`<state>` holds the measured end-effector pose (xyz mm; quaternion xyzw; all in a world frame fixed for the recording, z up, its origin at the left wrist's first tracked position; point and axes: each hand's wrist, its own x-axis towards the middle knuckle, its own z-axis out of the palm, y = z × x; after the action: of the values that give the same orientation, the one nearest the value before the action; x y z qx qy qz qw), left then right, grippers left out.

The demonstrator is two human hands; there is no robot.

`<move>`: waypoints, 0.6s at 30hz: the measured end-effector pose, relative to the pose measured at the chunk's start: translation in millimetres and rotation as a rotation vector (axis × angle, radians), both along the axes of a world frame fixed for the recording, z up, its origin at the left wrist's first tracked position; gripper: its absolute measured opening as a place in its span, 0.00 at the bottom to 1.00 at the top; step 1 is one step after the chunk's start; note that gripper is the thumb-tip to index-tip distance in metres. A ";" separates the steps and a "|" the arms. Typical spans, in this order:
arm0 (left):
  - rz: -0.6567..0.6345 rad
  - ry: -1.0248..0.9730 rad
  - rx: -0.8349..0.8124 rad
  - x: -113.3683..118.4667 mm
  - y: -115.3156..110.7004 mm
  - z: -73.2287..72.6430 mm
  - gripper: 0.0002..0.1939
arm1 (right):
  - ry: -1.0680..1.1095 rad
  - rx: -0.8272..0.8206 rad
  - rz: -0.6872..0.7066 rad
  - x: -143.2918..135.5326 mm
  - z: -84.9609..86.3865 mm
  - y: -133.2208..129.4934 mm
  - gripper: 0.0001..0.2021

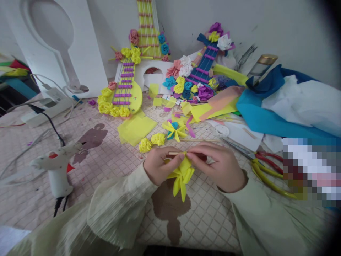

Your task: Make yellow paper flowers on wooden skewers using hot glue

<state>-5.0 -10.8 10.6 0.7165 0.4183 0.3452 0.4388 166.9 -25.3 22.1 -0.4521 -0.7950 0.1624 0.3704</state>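
My left hand (162,165) pinches a thin wooden stick (174,153) and the upper edge of a yellow paper flower (182,177). Close beside it, the fingertips of my right hand (217,163) press on the top of the same flower near the stick's end. The flower's pointed petals hang down below both hands. Just beyond my hands lie two crumpled yellow paper roses (151,141) and a star-shaped yellow paper piece (176,131) over a blue one. A stack of yellow paper squares (136,128) is behind the roses.
A white glue gun (58,169) with cables stands left, before a power strip (49,110). Scissors (269,167) lie right. Decorated paper guitars (126,89) lean at the back, with a white cutout board (87,46) and blue sheets (266,110).
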 end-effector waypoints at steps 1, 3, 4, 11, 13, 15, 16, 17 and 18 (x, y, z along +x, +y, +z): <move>0.001 -0.024 -0.022 0.5 -0.1 0.4 0.13 | -0.001 0.005 -0.022 -1.3 -0.2 -1.4 0.05; 0.019 -0.067 -0.062 2.0 -0.3 1.2 0.12 | -0.008 0.016 -0.070 -3.9 -0.9 -4.3 0.05; 0.030 -0.079 -0.079 2.7 -0.2 1.4 0.12 | -0.011 0.019 -0.091 -4.9 -1.5 -5.6 0.05; 0.038 -0.049 -0.064 2.6 1.3 -2.6 0.11 | -0.028 -0.153 -0.059 0.1 -1.1 -2.1 0.09; 0.045 -0.041 -0.046 1.8 1.1 -3.6 0.10 | -0.051 -0.176 -0.052 2.3 0.5 -0.2 0.11; 0.044 -0.038 -0.054 1.3 0.8 -3.9 0.10 | -0.068 -0.157 -0.062 3.0 1.5 0.3 0.12; 0.042 -0.038 -0.066 1.2 0.6 -3.9 0.11 | -0.069 -0.142 -0.070 2.9 1.7 0.0 0.12; 0.040 -0.042 -0.078 1.2 0.5 -3.8 0.11 | -0.065 -0.127 -0.077 2.5 1.7 -0.4 0.12; 0.038 -0.050 -0.090 1.3 0.5 -3.8 0.11 | -0.055 -0.108 -0.083 2.0 1.4 -0.9 0.11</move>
<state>-3.7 -10.3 6.8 0.6791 0.4360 0.3519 0.4742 168.9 -26.2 23.5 -0.5082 -0.7755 0.1774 0.3300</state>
